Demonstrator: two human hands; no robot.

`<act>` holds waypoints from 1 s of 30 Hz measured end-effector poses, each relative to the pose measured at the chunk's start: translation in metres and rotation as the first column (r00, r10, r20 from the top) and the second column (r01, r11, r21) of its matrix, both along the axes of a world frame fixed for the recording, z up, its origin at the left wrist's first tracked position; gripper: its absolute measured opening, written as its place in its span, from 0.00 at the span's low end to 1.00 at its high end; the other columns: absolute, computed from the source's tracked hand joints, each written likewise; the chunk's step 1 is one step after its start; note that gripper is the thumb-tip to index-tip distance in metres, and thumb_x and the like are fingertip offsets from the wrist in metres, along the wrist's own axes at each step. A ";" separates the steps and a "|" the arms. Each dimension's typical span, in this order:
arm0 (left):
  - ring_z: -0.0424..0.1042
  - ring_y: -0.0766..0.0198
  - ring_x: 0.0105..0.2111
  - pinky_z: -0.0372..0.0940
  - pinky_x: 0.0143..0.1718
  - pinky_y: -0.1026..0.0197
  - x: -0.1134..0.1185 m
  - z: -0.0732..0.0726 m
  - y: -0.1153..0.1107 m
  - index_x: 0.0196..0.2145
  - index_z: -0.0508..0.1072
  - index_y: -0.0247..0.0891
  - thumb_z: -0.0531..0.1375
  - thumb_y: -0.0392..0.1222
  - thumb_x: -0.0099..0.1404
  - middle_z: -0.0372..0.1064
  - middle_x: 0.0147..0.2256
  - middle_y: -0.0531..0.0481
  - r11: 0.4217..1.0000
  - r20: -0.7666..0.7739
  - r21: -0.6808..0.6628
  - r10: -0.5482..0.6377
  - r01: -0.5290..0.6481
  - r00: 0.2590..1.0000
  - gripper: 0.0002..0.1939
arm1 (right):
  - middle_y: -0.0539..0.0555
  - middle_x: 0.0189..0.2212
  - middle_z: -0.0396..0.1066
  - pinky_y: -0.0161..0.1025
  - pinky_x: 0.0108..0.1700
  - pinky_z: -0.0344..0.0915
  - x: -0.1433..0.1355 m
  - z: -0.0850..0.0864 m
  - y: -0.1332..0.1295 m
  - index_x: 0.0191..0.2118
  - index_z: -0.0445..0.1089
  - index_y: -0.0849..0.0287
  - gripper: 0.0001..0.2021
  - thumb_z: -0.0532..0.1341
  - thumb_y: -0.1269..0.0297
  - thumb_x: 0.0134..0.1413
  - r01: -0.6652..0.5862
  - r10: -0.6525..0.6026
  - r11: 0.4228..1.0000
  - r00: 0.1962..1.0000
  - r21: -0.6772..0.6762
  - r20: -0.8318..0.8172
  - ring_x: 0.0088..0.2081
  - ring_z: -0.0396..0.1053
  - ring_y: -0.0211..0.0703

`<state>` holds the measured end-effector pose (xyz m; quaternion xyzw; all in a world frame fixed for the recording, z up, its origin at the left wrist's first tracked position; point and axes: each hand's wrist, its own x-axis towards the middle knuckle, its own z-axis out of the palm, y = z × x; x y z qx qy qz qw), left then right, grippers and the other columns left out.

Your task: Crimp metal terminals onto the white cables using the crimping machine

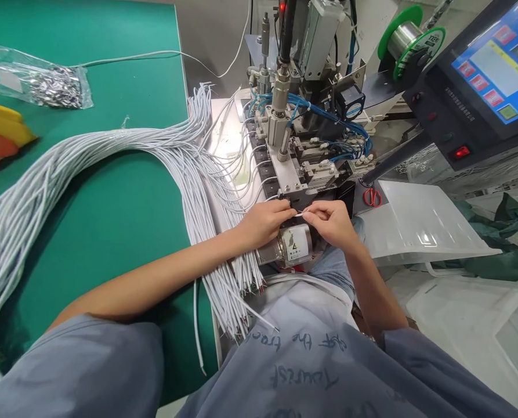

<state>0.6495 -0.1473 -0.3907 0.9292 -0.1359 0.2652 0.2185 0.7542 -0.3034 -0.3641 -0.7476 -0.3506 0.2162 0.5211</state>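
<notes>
Both hands meet at the front of a bench machine (280, 133). My left hand (265, 222) is closed on a white cable (299, 215), whose end shows between the two hands. From the other side, my right hand (332, 222) pinches at the cable's tip with thumb and forefinger; the fine detail there is too small to make out. Several white cables run into the machine's side slots. A big bundle of white cables (123, 139) lies on the green table to the left, its loose ends hanging near my left forearm.
A plastic bag of small metal parts (56, 87) and yellow-orange gloves (2, 133) lie on the green table (145, 232). A solder wire spool (409, 43) and a touchscreen (497, 64) stand at the right. Red scissors (372, 197) lie beside a translucent white sheet (428, 220).
</notes>
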 end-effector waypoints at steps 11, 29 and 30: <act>0.63 0.69 0.21 0.57 0.21 0.65 -0.004 0.007 -0.009 0.34 0.72 0.31 0.47 0.34 0.66 0.65 0.31 0.45 0.967 -0.361 0.228 0.188 -0.109 0.914 0.14 | 0.54 0.30 0.74 0.39 0.38 0.66 -0.008 -0.042 0.004 0.30 0.73 0.60 0.11 0.59 0.59 0.46 0.264 -0.255 0.964 0.956 0.044 -0.149 0.33 0.69 0.42; 0.68 0.66 0.24 0.63 0.25 0.63 0.000 0.014 -0.005 0.53 0.65 0.34 0.48 0.30 0.63 0.64 0.35 0.44 0.923 -0.538 0.384 0.209 0.016 0.817 0.21 | 0.49 0.22 0.67 0.32 0.26 0.61 0.007 -0.062 0.011 0.25 0.68 0.60 0.10 0.61 0.58 0.41 0.157 -0.155 0.987 0.920 -0.023 -0.359 0.26 0.64 0.36; 0.68 0.65 0.24 0.63 0.25 0.62 0.001 0.015 -0.006 0.53 0.65 0.33 0.48 0.30 0.63 0.64 0.35 0.44 0.919 -0.537 0.394 0.212 0.020 0.817 0.20 | 0.49 0.22 0.68 0.33 0.26 0.61 0.008 -0.062 0.011 0.26 0.68 0.60 0.10 0.61 0.58 0.41 0.153 -0.154 0.988 0.920 -0.031 -0.361 0.26 0.65 0.36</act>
